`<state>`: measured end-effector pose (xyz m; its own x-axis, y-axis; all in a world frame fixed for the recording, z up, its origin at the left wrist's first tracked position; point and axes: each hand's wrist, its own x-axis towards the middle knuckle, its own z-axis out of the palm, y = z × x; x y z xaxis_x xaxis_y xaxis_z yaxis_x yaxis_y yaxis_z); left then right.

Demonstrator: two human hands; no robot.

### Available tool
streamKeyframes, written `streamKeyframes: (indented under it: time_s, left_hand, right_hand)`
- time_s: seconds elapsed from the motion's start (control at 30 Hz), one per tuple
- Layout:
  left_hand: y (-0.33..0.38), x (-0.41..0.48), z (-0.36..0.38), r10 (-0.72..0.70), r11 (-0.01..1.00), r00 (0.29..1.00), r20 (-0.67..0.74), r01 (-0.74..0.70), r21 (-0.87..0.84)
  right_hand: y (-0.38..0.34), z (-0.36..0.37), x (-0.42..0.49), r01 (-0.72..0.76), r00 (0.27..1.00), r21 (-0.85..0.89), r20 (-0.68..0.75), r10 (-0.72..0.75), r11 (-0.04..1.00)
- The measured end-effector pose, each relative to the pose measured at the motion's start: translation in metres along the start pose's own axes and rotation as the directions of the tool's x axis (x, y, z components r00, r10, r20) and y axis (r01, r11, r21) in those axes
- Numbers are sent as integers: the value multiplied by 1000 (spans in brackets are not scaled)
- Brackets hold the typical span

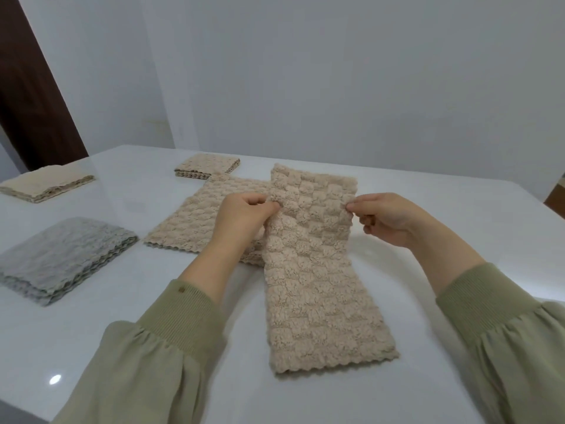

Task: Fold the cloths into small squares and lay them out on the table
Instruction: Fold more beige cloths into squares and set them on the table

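Hands are seen at the middle of the head view, over a glossy white table (122,332). A beige cloth strip (318,270) of tufted, chequered pile is laid lengthwise away from the person. Its near, scalloped end rests flat on the table, while its far part is lifted and held up between the hands.

The strip's left edge is pinched by the left hand (241,221), thumb and forefinger pressed together on the pile and the other fingers curled under. The right edge is pinched at the same height by the right hand (388,218), thumb and forefinger closed on the cloth, the remaining fingers curled into the palm. Both wrists are covered by olive-green sleeves (171,347) with ribbed cuffs.

Behind the left hand, and partly hidden by the strip, a flat pile of beige cloths (189,221) is seen on the table. Beyond it, a small folded beige stack (208,167) is set near the far edge. At the left, a grey cloth stack (61,258) lies well apart, and a cream cloth stack (46,186) is placed farther back. A pale wall (336,71) is seen behind the table.
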<state>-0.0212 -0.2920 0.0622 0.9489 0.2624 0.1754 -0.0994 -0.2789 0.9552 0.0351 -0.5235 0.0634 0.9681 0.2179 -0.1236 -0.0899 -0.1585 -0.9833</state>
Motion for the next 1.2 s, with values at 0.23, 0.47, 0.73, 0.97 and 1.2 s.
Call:
streamKeyframes:
  time_s: [0.23,0.47,0.73,0.97,1.2]
  left_hand:
    - [16,-4,-8,-28,957,998,49,41,-287]
    - [16,2,-8,7,676,985,173,123,-726]
    - [-18,0,15,-233,883,955,182,286,-372]
    - [-21,-4,2,-254,915,945,205,303,-264]
    - [-23,-19,-1,-219,952,938,270,266,-151]
  right_hand:
    - [-31,12,-20,264,963,127,-85,-255,956]
    - [-42,27,-22,432,902,429,-201,-382,793]
    - [19,29,-10,139,973,313,-221,-70,940]
    - [34,42,-26,163,946,300,-318,-62,940]
    - [50,48,-42,199,856,-226,-433,-281,954]
